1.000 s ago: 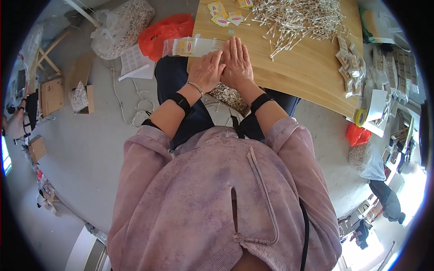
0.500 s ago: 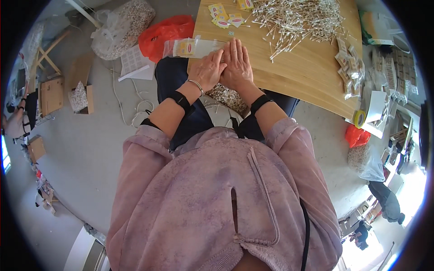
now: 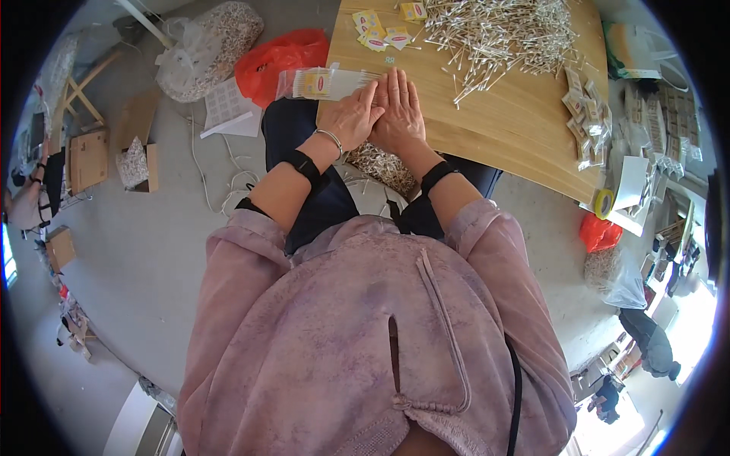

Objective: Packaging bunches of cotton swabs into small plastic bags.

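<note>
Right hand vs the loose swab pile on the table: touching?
Apart. The head view shows a strip of bare wooden tabletop between the right hand and the swab pile.

1. My left hand (image 3: 350, 121) and right hand (image 3: 398, 114) rest side by side, touching, at the near left corner of the table (image 3: 509, 133).
2. The packet (image 3: 313, 83) reaches out left from my left hand, past the table's left edge.
3. Ahead of my hands lie the cards (image 3: 372, 32); right of those spreads the swab pile (image 3: 506, 38).
4. Small packs (image 3: 585, 110) sit along the table's right edge, the tape roll (image 3: 604, 203) by its near right corner.
5. Loose swabs (image 3: 380, 165) lie between my legs (image 3: 293, 140).
6. Left of the table: a plastic bag (image 3: 283, 62), paper sheets (image 3: 228, 110), then a swab sack (image 3: 236, 34).
7. Farther left stands a carton (image 3: 154, 167), a bundle (image 3: 134, 163) inside.
</note>
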